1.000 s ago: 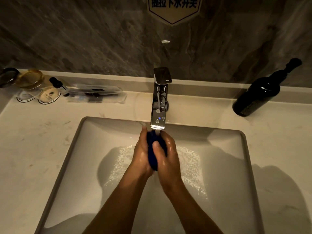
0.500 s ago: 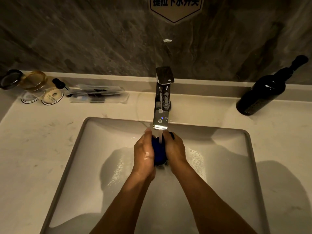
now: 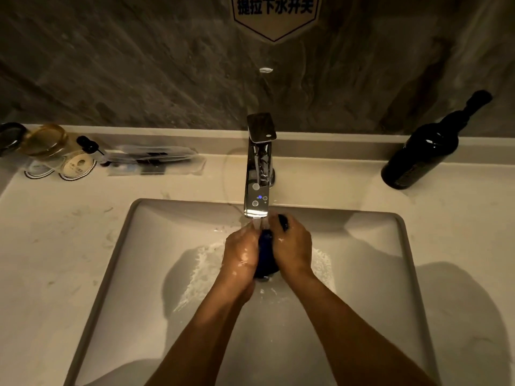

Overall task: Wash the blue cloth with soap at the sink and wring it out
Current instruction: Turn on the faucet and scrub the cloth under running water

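Note:
The bunched blue cloth [image 3: 266, 256] is squeezed between my two hands over the white sink [image 3: 178, 235], directly under the chrome tap [image 3: 257, 174]. Water runs from the spout onto the cloth and my fingers. My left hand [image 3: 242, 253] grips the cloth's left side. My right hand [image 3: 292, 246] curls round its right side, with a bit of blue showing above the knuckles. Most of the cloth is hidden between my palms. Both hands are wet and water splashes in the basin below them.
A dark pump bottle [image 3: 423, 151] stands on the counter at the back right. At the back left sit glasses [image 3: 44, 140], paper coasters [image 3: 75, 168] and wrapped toiletries [image 3: 156, 160]. A stone wall with a sign rises behind the tap.
My hands have shifted the cloth slightly back under the stream and pressed closer together; the right hand now wraps further over the cloth's top. The view has drifted a little.

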